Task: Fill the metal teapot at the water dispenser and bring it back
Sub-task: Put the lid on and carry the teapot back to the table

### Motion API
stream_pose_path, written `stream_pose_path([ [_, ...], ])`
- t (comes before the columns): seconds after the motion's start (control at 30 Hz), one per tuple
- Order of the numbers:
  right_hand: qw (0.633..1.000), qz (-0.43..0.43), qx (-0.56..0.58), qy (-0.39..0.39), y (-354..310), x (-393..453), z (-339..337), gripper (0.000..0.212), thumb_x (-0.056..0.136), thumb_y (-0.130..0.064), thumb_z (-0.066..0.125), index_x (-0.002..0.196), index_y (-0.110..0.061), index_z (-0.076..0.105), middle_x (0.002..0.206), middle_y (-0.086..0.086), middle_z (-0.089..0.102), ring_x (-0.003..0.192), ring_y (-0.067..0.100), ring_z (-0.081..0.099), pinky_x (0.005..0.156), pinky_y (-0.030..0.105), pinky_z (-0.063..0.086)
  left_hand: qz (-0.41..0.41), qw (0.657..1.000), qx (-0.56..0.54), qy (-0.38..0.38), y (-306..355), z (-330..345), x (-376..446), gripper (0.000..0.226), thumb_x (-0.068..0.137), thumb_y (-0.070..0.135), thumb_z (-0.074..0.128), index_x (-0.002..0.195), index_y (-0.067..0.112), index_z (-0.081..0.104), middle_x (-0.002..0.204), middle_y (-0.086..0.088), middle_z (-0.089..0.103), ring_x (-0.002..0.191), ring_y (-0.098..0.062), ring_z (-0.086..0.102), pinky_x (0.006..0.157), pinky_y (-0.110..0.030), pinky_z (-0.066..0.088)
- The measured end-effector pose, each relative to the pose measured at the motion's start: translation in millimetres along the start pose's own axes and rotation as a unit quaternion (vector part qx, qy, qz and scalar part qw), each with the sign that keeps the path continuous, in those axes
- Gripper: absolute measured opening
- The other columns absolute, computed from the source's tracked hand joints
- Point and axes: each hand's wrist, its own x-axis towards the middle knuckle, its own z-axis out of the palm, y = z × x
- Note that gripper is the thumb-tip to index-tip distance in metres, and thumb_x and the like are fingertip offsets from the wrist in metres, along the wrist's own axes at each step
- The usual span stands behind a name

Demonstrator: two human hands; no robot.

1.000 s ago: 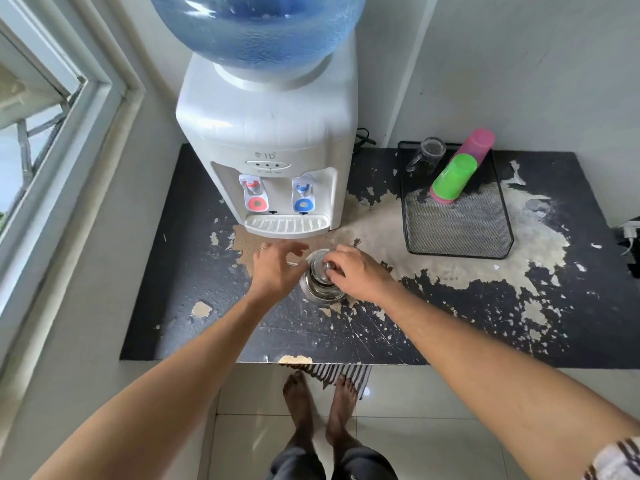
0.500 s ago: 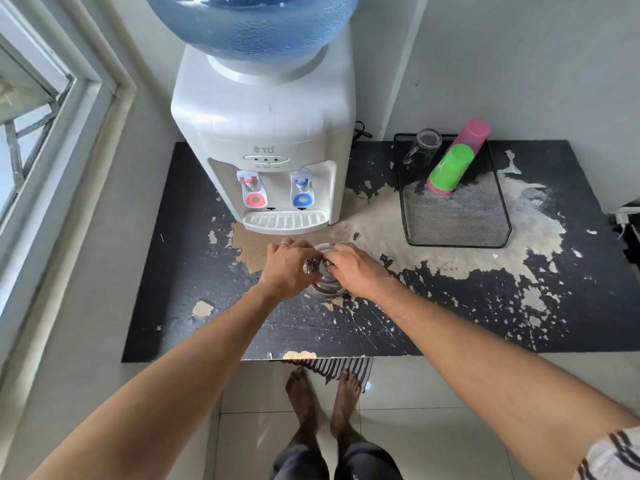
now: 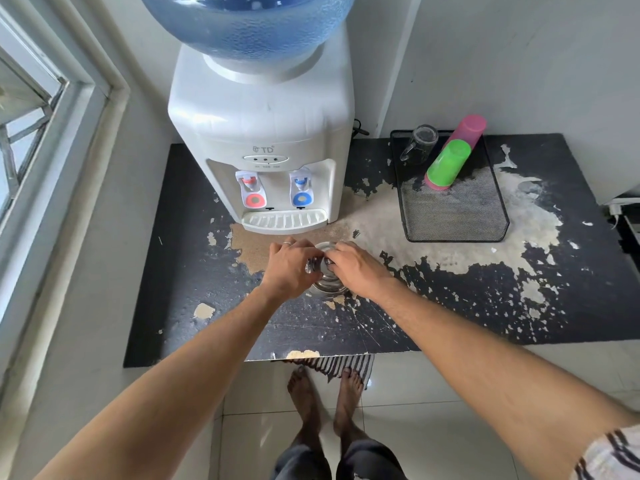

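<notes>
Teapot (image 3: 327, 284) x1, hands x2

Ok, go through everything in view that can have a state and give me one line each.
metal teapot: upright on the table, in front of the drip tray, not under a tap
left hand: grip on the teapot
right hand: fingers on the teapot's top
red tap: not pressed
blue tap: not pressed
water bottle: mounted, holding water
green cup: upside down
glass mug: upside down
</notes>
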Motion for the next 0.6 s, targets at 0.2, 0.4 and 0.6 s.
stream_pose_path([
  [0.2,0.999,-0.001,0.019,0.034,-1.3,-8.5,-8.4,0.041,0.096,-0.021,0.068,0.134,-0.008,0.057,0.120,0.010,0.059,0.114,0.021,0.055,0.100,0.039,0.053,0.019,1.000,-0.009,0.018,1.1,-1.9,-3.2,0.032,0.088,0.036,0.076,0.119,0.026,0.073,0.122,0.003,0.067,0.114,-0.022,0.054,0.092,-0.040,0.034],
  [0.4,0.997,-0.058,-0.053,0.001,7.3,-35.0,-5.4,0.043,0.090,-0.056,0.067,0.109,-0.018,0.070,0.119,0.001,0.063,0.116,0.021,0.047,0.109,0.046,0.039,0.127,0.988,0.066,-0.052,-6.9,-8.0,-18.4,0.032,0.084,0.047,0.070,0.110,0.029,0.073,0.118,0.009,0.068,0.108,-0.019,0.048,0.096,-0.041,0.041],
  [0.6,0.994,-0.056,-0.087,-0.030,9.2,-42.4,5.6,0.033,0.093,-0.038,0.070,0.117,-0.017,0.070,0.119,-0.002,0.065,0.117,0.019,0.043,0.108,0.046,0.036,0.145,0.980,0.121,-0.068,-9.5,-2.8,-19.6,0.023,0.093,0.046,0.068,0.111,0.032,0.068,0.130,0.008,0.061,0.123,-0.019,0.047,0.106,-0.039,0.038],
])
